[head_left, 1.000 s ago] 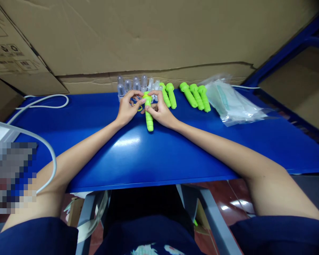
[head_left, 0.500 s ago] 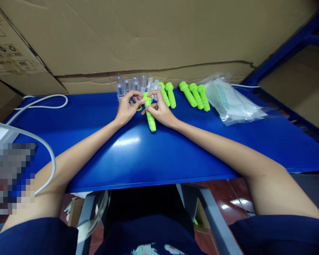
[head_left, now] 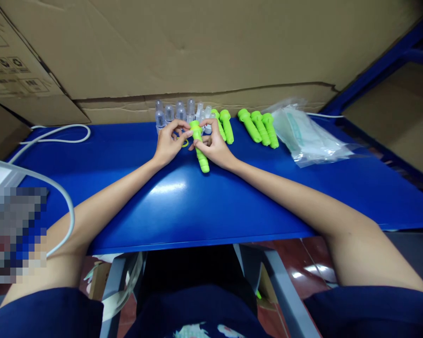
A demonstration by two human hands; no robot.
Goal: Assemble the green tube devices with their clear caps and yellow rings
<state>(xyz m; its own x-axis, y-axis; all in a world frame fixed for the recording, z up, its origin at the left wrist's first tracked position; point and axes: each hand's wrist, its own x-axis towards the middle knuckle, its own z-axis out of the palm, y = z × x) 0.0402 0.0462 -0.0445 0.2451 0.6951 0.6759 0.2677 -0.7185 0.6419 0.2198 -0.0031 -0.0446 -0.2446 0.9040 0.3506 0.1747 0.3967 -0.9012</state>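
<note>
The left hand (head_left: 168, 143) pinches thumb and forefinger at the flanged head of the green piece (head_left: 201, 157). A small yellow ring (head_left: 185, 142) shows just under the thumb; I cannot tell whether it is held or lies on the bench (head_left: 183, 206). The right hand (head_left: 215, 146) closes its grip round the piece's upper shaft. The piece sits mid-bench toward the far side, its lower end slanting nearward. As I judge it, the work goes best if the right hand steadies the shaft so the head cannot turn, while the left makes only small fingertip moves.

At the left, a white cable (head_left: 61, 134) loops well apart from the hands. Clear vials (head_left: 178, 111) stand just beyond the fingers, against the cardboard wall (head_left: 197, 56), close enough to be knocked over. Two more green pieces (head_left: 225, 126) lie just beside the right hand, then a group of three (head_left: 259, 126), then plastic bags (head_left: 306, 134). The open room lies nearward, between the hands and the bench's near edge.
</note>
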